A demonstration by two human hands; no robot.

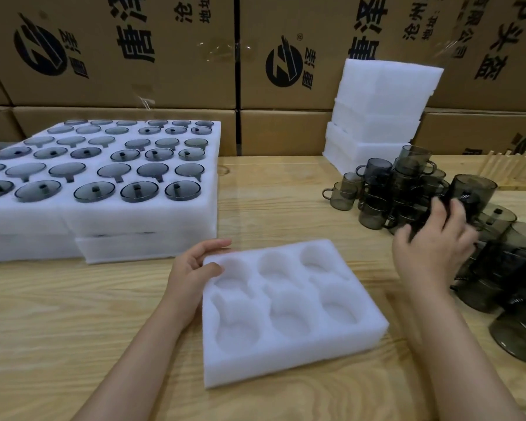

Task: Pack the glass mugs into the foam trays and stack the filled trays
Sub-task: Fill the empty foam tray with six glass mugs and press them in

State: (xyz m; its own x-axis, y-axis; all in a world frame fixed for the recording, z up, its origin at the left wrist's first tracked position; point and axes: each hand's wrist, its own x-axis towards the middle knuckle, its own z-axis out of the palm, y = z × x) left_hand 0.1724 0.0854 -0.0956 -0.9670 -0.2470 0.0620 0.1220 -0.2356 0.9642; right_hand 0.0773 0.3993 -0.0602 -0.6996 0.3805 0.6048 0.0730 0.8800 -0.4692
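Note:
A white foam tray with several hollow pockets lies on the wooden table in front of me. My left hand holds its near-left corner, thumb on top. My right hand reaches into the pile of smoky grey glass mugs at the right and grips a tall mug that is tilted. More grey mugs stand stacked at the right edge. At the left sit stacked foam trays filled with mugs.
A pile of unfilled foam trays leans against cardboard boxes along the back. A wooden rack stands at the far right. Bare table stretches to the left of the tray.

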